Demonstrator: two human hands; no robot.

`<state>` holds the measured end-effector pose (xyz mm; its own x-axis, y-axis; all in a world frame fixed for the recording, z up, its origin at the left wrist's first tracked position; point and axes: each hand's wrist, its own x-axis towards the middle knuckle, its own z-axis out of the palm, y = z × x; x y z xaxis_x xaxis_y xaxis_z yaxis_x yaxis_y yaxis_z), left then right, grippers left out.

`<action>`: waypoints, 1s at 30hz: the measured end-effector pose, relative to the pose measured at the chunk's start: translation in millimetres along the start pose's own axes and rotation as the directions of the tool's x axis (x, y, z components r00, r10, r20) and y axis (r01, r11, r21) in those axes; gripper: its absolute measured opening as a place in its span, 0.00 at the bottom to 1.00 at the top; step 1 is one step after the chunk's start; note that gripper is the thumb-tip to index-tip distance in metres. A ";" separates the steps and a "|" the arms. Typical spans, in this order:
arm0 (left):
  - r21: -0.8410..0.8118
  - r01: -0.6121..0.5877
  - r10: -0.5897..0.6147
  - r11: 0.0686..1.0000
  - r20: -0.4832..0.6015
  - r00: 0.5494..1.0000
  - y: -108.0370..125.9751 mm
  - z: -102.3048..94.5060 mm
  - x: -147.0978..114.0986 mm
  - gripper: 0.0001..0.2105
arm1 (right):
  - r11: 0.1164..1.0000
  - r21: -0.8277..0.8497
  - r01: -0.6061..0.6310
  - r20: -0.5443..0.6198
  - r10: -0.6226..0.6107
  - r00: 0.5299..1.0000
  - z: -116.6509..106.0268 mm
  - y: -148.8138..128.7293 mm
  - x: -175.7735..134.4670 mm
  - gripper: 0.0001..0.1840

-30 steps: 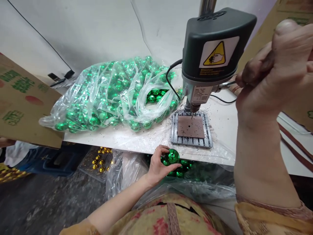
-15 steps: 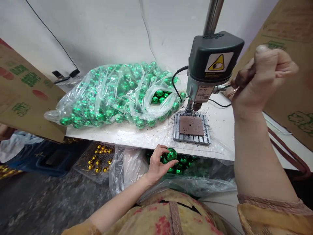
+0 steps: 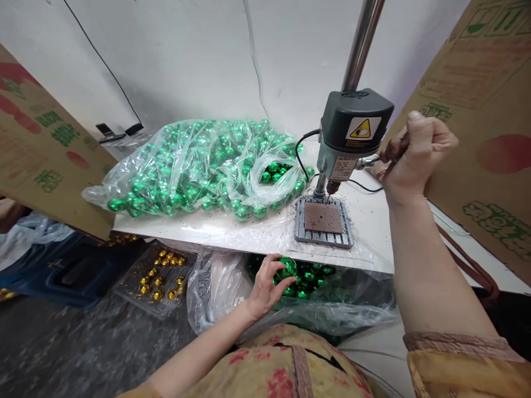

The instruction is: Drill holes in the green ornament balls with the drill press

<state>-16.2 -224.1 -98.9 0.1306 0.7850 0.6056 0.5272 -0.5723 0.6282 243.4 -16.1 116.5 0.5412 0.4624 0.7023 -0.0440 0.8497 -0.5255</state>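
My left hand (image 3: 267, 284) holds a shiny green faceted ball (image 3: 287, 268) between thumb and fingers, just below the table's front edge. Under it, more green balls (image 3: 307, 281) lie in an open clear plastic bag near my lap. My right hand (image 3: 418, 149) is closed around the feed handle (image 3: 372, 161) on the right side of a small bench drill press (image 3: 354, 121). Its drill bit (image 3: 328, 197) points down at a brown pad (image 3: 323, 218) on the slotted metal base (image 3: 302, 235). Dark shavings are scattered around the base.
A large clear bag of green balls (image 3: 199, 166) lies on the white table (image 3: 199, 229). Cardboard boxes stand at left (image 3: 53, 143) and right (image 3: 481, 149). Gold balls sit in a clear tray (image 3: 145, 298) on the floor, beside a blue plastic object (image 3: 78, 276). Another person's hand (image 3: 12, 213) shows at far left.
The camera view has shifted a little, with the drill head and my right hand now lower and further left in the picture. My left hand keeps the green ball.
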 end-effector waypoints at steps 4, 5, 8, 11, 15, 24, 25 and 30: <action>0.039 -0.001 0.003 0.999 -0.049 0.999 -3.5 6.0 -2.4 0.16 | 1.000 0.014 -0.010 0.015 0.010 1.000 0.0 -2.4 -1.7 0.21; 0.051 -0.001 0.004 0.999 -0.054 0.999 -4.3 7.3 -2.6 0.17 | 1.000 0.013 -0.010 0.018 0.009 1.000 0.2 -3.5 -2.3 0.21; 0.091 -0.001 0.006 0.996 -0.055 0.998 -8.1 9.4 -4.1 0.18 | 1.000 0.001 -0.001 0.025 0.001 1.000 0.8 -6.6 -4.1 0.21; 0.164 0.011 -0.020 0.986 0.051 0.999 -14.2 8.6 -9.2 0.16 | 1.000 0.015 0.012 0.033 -0.013 0.999 0.5 -7.6 -5.4 0.21; 0.454 0.051 -0.297 0.890 0.489 0.820 -19.6 5.8 -22.0 0.12 | 0.999 0.038 -0.007 0.029 0.006 1.000 0.3 -8.1 -6.1 0.22; 0.078 0.204 -0.208 0.976 0.610 0.764 0.4 -25.5 63.6 0.11 | 0.995 0.028 -0.095 0.019 0.095 0.995 3.0 -19.4 -11.6 0.21; 0.013 0.186 -0.169 0.982 0.486 0.858 -4.6 -28.4 91.6 0.12 | 0.995 0.031 -0.094 0.017 0.093 0.995 3.1 -19.6 -12.1 0.21; 0.275 0.279 -0.317 0.920 0.102 0.943 -66.5 -18.8 241.8 0.12 | 0.995 0.035 -0.094 0.015 0.093 0.996 3.2 -18.2 -12.2 0.22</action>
<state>-35.4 -0.7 14.9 0.0419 0.9458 0.3221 0.7522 -0.2420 0.6128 234.8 -36.3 119.0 0.5219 0.5435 0.6575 -0.1241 0.8109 -0.5718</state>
